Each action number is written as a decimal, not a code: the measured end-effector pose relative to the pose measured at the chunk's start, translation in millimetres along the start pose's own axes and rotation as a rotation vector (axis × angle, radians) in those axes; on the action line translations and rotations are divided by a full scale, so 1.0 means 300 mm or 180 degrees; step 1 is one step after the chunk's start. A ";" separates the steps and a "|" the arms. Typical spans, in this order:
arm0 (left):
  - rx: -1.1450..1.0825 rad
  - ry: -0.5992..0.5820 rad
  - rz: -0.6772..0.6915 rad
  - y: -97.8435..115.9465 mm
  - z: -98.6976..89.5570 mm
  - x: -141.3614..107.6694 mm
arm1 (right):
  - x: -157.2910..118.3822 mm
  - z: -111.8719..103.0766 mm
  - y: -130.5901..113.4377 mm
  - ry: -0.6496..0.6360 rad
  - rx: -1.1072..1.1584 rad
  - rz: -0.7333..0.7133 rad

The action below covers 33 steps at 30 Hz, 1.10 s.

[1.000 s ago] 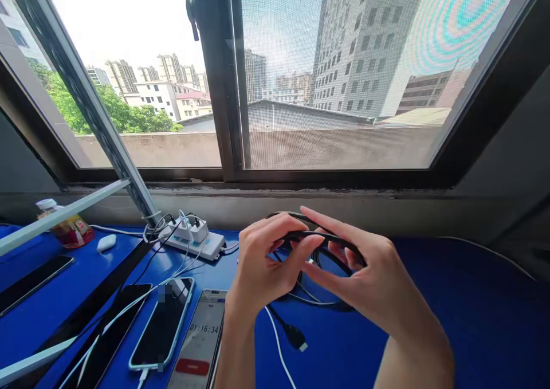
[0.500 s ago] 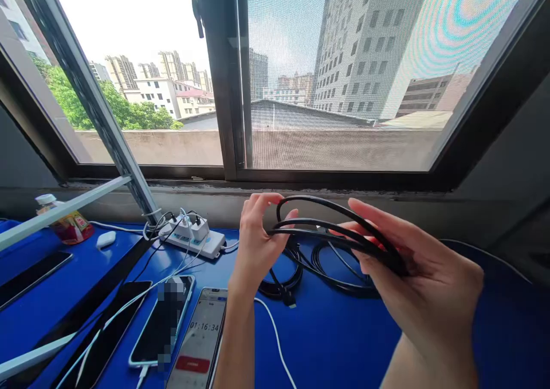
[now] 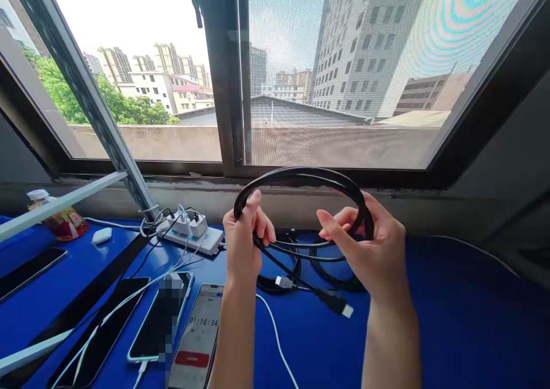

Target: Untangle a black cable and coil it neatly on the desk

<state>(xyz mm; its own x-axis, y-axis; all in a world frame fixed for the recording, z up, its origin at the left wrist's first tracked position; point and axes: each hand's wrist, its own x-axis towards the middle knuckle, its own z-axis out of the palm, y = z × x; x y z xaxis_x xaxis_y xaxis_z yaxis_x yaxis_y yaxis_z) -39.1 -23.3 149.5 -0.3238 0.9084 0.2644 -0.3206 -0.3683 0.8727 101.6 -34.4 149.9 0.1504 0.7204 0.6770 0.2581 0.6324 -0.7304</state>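
Observation:
A black cable (image 3: 301, 173), wound into a wide loop, is held up above the blue table. My left hand (image 3: 247, 234) closes round the loop's left side, thumb over the strands. On the right side, my right hand (image 3: 369, 240) grips the same loop, its thumb pointing inward. Below the loop hangs a black plug (image 3: 333, 302) with a silver tip, and a second silver connector (image 3: 284, 282) shows to its left. Behind and below the hands, other coiled black cables (image 3: 330, 271) lie on the table.
A white power strip (image 3: 210, 241) with chargers stands by the wall. Several phones lie left, one showing a timer (image 3: 200, 326). A bottle (image 3: 64, 220), a white earphone case (image 3: 102, 236) and a metal frame (image 3: 86, 79) are also left. White cords cross the blue table (image 3: 318, 354).
The black cable has opened from a narrow bundle into a wide loop. My left hand has closed on it and moved slightly left; my right hand has moved left.

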 end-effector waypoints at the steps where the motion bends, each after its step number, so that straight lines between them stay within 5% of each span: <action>1: 0.0036 -0.0061 -0.0066 -0.003 0.000 0.003 | 0.001 0.006 -0.002 -0.0020 0.0238 0.0074; 5: 0.0679 -0.0361 -0.0387 -0.064 0.002 0.035 | -0.015 0.018 -0.023 0.0079 0.1030 0.0258; 11: 0.1308 -0.1244 -0.1185 -0.154 0.018 0.049 | -0.042 -0.003 -0.053 0.0750 0.1086 0.0326; 15: 0.1443 -0.2526 -0.1608 -0.144 0.028 0.024 | -0.049 -0.010 -0.054 0.1018 0.1234 -0.0071; 18: 0.1094 -0.3212 -0.1444 -0.145 0.031 0.019 | -0.061 -0.004 -0.046 0.0730 0.1242 -0.0378; 23: 0.0388 -0.2642 -0.0758 -0.175 0.048 0.027 | -0.054 0.014 -0.032 0.0156 0.1526 -0.0719; 28: -0.1061 -0.1434 -0.0492 -0.160 0.079 0.021 | 0.020 0.037 -0.013 0.0690 0.2167 0.0148; 31: -0.1417 -0.1117 -0.0388 -0.136 0.082 0.018 | 0.044 0.043 0.004 0.0967 0.1762 0.0760; 33: -0.1352 -0.1049 -0.0204 -0.121 0.071 0.017 | 0.040 0.041 0.010 0.1113 0.1299 0.0639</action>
<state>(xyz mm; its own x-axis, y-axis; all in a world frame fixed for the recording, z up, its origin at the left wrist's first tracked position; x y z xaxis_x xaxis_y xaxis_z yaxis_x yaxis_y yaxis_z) -10.1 -1.1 128.0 -0.0172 0.9205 0.3904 -0.6842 -0.2955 0.6667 92.5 -20.4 154.9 0.4831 0.7446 0.4606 -0.1871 0.6017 -0.7765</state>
